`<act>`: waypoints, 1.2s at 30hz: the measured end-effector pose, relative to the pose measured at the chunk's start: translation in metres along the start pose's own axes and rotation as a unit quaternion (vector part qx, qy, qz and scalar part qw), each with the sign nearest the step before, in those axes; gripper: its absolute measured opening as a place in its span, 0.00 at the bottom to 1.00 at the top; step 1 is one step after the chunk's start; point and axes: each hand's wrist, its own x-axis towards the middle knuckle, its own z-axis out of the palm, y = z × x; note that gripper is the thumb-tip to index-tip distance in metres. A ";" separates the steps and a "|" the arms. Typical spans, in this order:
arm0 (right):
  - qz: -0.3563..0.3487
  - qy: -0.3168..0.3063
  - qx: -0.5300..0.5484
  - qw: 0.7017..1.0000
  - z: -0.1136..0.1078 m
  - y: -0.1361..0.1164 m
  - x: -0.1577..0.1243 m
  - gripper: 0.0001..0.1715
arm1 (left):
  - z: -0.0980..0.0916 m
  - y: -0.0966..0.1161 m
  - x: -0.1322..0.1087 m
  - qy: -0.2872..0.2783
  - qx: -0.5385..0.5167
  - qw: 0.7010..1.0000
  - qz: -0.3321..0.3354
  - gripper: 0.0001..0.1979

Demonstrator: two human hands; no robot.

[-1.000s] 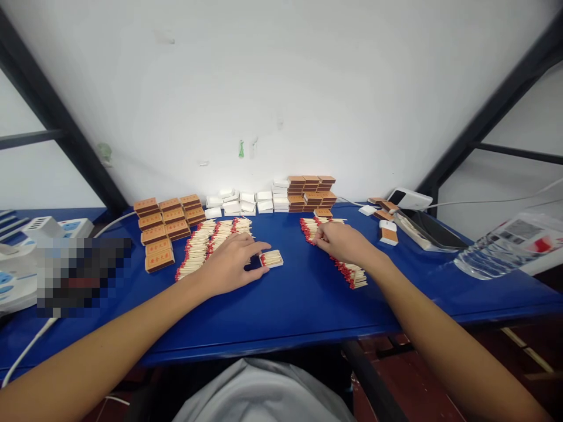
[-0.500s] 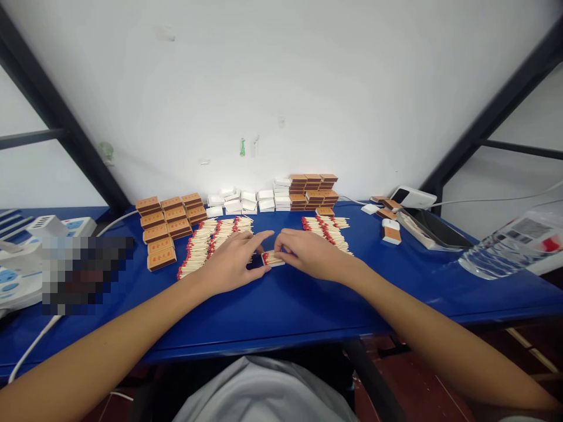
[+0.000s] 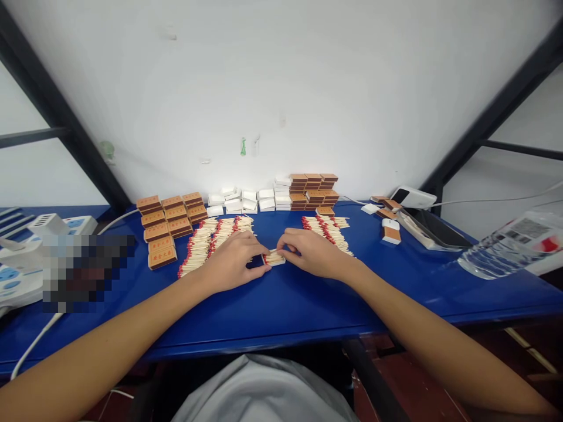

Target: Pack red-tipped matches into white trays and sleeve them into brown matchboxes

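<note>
A small white matchbox tray [image 3: 277, 262] lies on the blue table between my hands, filled with red-headed matches [image 3: 273, 257]. My left hand [image 3: 237, 258] grips its left end, the thumb at the near corner and the fingers at the far side. At the right end, the curled thumb and fingertips of my right hand [image 3: 308, 252] close on the tray; the exact contact is partly hidden. Loose matches [image 3: 197, 249] are spread in rows beside my left hand. Another spread of matches [image 3: 328, 231] lies behind my right hand.
Labelled matchboxes [image 3: 162, 258] are stacked at the left, white trays [image 3: 248, 202] and brown sleeves [image 3: 314, 196] along the wall. A power strip [image 3: 17, 275] stands at far left. At right are a computer mouse-like white-and-brown box [image 3: 391, 231], a black device [image 3: 444, 228] and a plastic bottle [image 3: 505, 246].
My left index finger has drawn back and curled down to the tray's far side. The right fingers have shifted slightly right, uncovering more of the matches in the tray.
</note>
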 end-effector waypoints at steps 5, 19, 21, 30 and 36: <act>0.007 0.026 -0.028 0.999 0.003 0.005 0.001 0.05 | 0.001 -0.001 -0.001 0.006 -0.007 1.000 0.001 0.09; 0.040 0.085 0.022 0.995 -0.039 0.035 -0.016 0.11 | 0.001 0.003 -0.003 0.003 0.010 0.999 -0.043 0.19; 0.087 0.053 0.025 0.994 -0.055 0.059 -0.028 0.13 | 0.002 0.003 -0.004 0.001 0.005 0.999 -0.047 0.19; 0.100 -0.041 0.000 0.994 -0.048 0.095 -0.034 0.12 | 0.004 0.000 -0.004 -0.003 -0.023 0.998 -0.062 0.23; 0.122 -0.062 -0.012 0.991 -0.040 0.092 -0.029 0.09 | 0.003 0.001 -0.005 -0.004 -0.018 0.998 -0.056 0.24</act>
